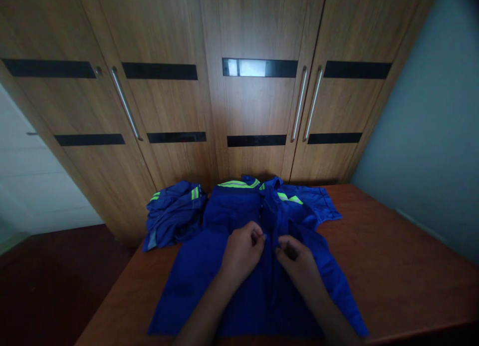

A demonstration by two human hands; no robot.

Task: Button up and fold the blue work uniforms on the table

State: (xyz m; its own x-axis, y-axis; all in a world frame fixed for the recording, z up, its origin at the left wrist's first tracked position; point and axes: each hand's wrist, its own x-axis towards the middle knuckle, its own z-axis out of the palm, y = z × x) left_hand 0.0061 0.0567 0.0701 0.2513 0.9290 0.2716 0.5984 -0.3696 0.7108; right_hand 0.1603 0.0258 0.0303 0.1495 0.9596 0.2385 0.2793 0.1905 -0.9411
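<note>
A blue work jacket (pixel 194 281) with yellow-green and silver reflective strips lies spread out, its front opening running down the middle. My left hand (pixel 244 248) is closed in a pinch on the jacket's front edge, left of the opening. Just across the gap, my right hand (pixel 297 260) pinches at the other front edge, with thumb and forefinger together. Whether a button sits between the fingers is too dark to make out. One sleeve (pixel 324 203) stretches to the far right.
The jacket rests on a reddish-brown wooden table (pixel 396 266). A crumpled blue garment (pixel 174 213) with similar strips lies at its left. Behind stands a wooden wardrobe (pixel 254 106) with metal handles. A pale wall (pixel 422 151) borders the right side; dark floor (pixel 56 281) lies at the left.
</note>
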